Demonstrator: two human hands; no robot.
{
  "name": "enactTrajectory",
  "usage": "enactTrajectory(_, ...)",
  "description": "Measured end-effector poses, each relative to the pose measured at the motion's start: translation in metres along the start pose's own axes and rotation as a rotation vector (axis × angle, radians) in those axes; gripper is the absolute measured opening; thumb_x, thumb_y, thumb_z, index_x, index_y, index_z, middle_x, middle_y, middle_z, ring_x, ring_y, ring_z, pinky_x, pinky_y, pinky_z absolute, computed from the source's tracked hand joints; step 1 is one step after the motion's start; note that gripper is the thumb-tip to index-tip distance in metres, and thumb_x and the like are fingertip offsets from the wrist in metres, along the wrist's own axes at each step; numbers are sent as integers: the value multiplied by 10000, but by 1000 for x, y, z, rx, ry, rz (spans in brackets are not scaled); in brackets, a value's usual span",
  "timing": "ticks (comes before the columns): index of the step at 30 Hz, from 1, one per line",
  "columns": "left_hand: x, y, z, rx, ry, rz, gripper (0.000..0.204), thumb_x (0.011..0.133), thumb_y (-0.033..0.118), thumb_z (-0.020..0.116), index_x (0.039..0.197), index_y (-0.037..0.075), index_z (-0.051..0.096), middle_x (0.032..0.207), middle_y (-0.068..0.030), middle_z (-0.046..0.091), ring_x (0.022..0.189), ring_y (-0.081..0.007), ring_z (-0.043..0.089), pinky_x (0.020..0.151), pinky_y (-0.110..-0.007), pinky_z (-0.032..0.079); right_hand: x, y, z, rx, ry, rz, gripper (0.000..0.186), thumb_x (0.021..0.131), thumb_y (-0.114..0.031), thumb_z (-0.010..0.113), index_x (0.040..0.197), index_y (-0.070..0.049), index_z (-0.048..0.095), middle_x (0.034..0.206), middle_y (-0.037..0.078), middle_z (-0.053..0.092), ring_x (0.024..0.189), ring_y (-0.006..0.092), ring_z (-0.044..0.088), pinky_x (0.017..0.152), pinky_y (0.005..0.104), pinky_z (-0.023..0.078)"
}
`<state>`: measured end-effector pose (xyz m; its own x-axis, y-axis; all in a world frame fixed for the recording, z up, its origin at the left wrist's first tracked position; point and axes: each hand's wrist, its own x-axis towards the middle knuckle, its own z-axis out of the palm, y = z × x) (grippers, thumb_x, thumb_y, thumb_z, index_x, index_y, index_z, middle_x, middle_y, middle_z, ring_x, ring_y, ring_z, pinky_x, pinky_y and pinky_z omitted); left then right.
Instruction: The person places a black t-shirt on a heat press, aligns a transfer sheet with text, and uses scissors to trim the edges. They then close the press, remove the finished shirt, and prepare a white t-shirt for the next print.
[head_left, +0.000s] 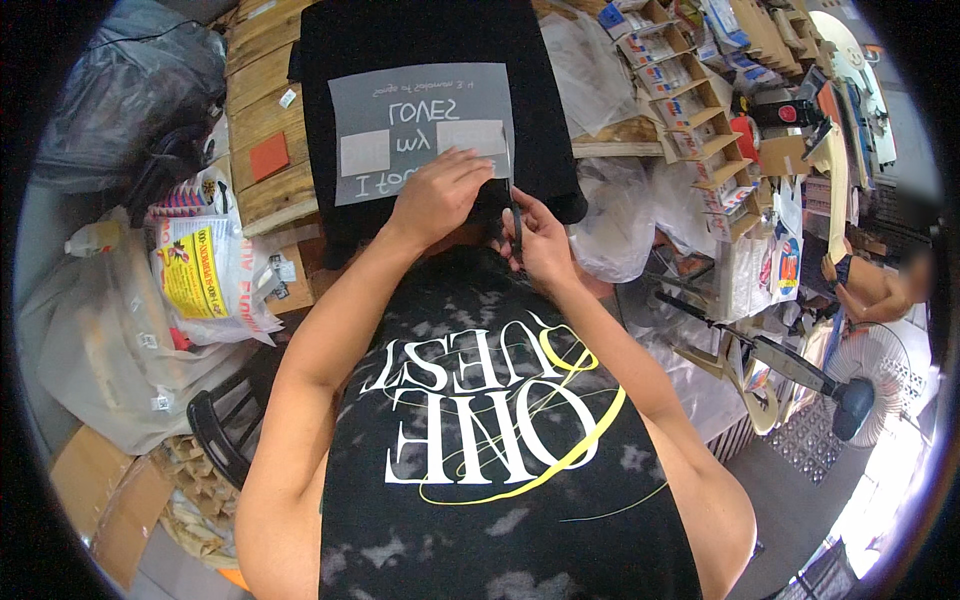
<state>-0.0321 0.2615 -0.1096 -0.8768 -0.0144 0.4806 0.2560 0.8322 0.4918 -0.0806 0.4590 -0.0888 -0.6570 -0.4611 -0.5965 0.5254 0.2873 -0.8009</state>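
Note:
A grey translucent sheet [350, 100] with white lettering and two paler rectangles lies on a folded black cloth [440, 30], perhaps a shirt. My left hand [440, 195] rests on the sheet's near part, its fingers stretched out together and holding nothing. At the sheet's near right corner, my right hand [543, 238] is closed around the dark handles of a pair of scissors [516, 218]. Their thin blade points away from me along the sheet's right edge. Whether the blades are spread cannot be made out.
The cloth lies on a wooden plank table [262, 90], with an orange-red square [269, 157] to its left. Small cardboard boxes [690, 130] line the right side. Plastic bags [205, 270] crowd the left. A fan [862, 400] and another person [880, 285] are at far right.

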Motion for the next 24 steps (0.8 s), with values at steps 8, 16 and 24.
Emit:
enactTrajectory(8, 2, 9, -10, -34, 34, -16, 269, 821, 2, 646, 1084, 24, 701, 1139, -130, 712, 1126, -306, 666, 1031, -454, 508, 21, -15, 3, 30, 5, -52, 539, 983, -209, 654, 1471, -83, 464, 804, 27, 564, 559, 107, 577, 405, 249, 417)
enactTrajectory(16, 6, 20, -19, -30, 65, 0, 230, 818, 5, 649, 1042, 11, 703, 1125, -136, 716, 1105, -316, 676, 1015, -453, 521, 26, -29, 4, -50, 31, -27, 447, 1007, -124, 554, 1446, -65, 496, 814, 19, 598, 596, 108, 597, 443, 242, 427)
enactTrajectory(24, -5, 37, -38, -21, -8, -126, 303, 846, 170, 693, 1107, 16, 681, 1201, -147, 661, 1204, -342, 595, 1107, -499, 402, 76, -49, 0, -185, 20, -155, 427, 1018, -104, 516, 1443, -72, 507, 800, 45, 625, 557, 114, 568, 458, 267, 452)
